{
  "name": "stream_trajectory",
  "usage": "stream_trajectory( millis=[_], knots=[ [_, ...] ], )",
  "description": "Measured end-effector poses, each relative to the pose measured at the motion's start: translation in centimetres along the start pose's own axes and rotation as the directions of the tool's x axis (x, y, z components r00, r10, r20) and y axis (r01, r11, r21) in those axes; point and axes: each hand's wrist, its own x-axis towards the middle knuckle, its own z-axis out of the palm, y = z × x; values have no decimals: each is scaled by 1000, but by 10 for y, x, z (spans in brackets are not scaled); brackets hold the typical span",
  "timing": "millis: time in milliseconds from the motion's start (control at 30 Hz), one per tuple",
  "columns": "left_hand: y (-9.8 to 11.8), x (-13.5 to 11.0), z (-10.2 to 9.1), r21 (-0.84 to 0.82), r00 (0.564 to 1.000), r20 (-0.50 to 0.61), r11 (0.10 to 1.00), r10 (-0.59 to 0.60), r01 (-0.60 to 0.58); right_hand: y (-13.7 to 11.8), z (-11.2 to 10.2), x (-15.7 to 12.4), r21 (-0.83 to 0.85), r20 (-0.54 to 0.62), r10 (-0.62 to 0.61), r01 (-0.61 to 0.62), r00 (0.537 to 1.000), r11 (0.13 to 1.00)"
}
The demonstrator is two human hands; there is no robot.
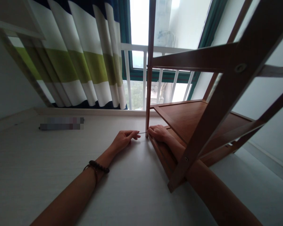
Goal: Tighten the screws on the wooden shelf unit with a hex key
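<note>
My left hand [125, 139], with a dark beaded bracelet at the wrist, pinches a thin metal Allen key [142, 133]. The key's far end meets the foot of an upright leg of the brown wooden shelf rack [198, 59]. My right hand [158, 132] reaches through the rack from the right, beneath its lower-middle panel [181, 114]. Its fingers are curled round the bottom corner by that same leg. Round bolt heads show on the nearer leg. The end of the key at the leg is too small to make out.
On the pale floor [103, 194] at the left lies a long, blurred-out package [61, 123]. A striped curtain [85, 62] hangs behind it. White railings [145, 81] and a green-framed window stand behind the rack. A wall rises close on the right.
</note>
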Motion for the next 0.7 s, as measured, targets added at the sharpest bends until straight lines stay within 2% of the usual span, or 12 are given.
stream_trajectory(
  millis=[200,433,700],
  knots=[
    [1,0,0,-77,1000,11,997,-11,12,0,0,0,14,5,1,-1,1000,1000],
    [-1,1,-3,-16,997,72,1000,16,-14,-1,-4,-2,4,27,2,-2,1000,1000],
    [-4,1,-4,-37,994,101,999,30,-26,-1,-3,-1,-8,30,-4,5,1000,1000]
  ],
)
